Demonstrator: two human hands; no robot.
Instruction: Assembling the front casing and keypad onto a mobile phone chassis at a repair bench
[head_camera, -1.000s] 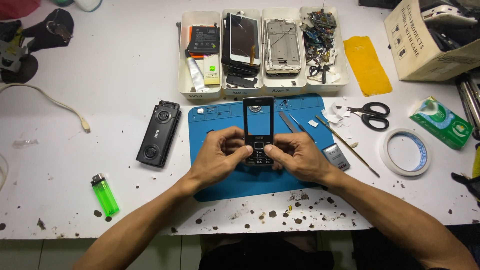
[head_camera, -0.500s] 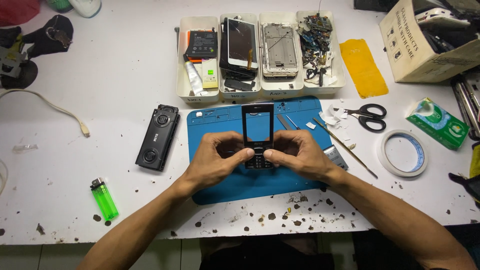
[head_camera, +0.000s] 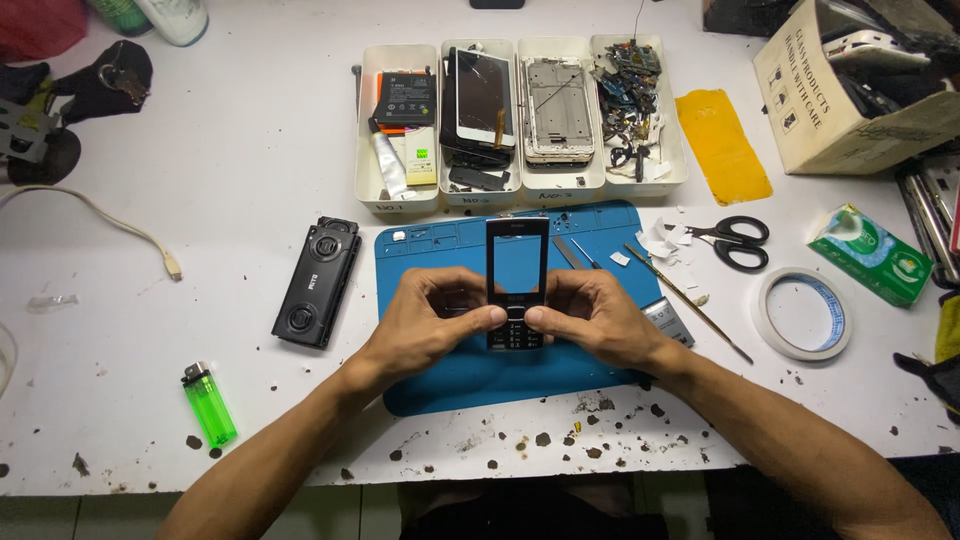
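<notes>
White table (head_camera: 230, 180), scuffed and flecked with dark chips along its near edge, seen from above; no more of the room in view than a dark strip under the near edge. Blue mat (head_camera: 600, 225) at centre, near the front edge. Behind the mat, row of four white trays (head_camera: 365, 120) side by side, filled with batteries, phone screens, a bare metal frame and loose small parts. Cardboard box (head_camera: 810, 110) at far right, tilted, stuffed with dark parts. Yellow sheet (head_camera: 722, 145) flat between trays and box. Left of the mat, black oblong speaker (head_camera: 316, 282), slightly angled. Green tissue packet (head_camera: 872, 255) at right, roll of tape (head_camera: 803, 313) just in front of it. Black-handled scissors (head_camera: 728, 242) between mat and packet, beside scraps of white paper. Thin stick (head_camera: 690, 303) slanting off the mat's right edge. Beige cable (head_camera: 100, 222) curving in from the left. Green lighter (head_camera: 209, 403) near the front left, well apart from the rest.

Above the mat's middle, black phone front (head_camera: 517, 283), upright, screen opening empty so that blue shows through, keypad below. Left hand (head_camera: 425, 320) and right hand (head_camera: 592, 318) closed on its lower half from either side, thumbs pressed on the keypad and nearly meeting, fingers curled behind. Upper half standing free of both hands.
</notes>
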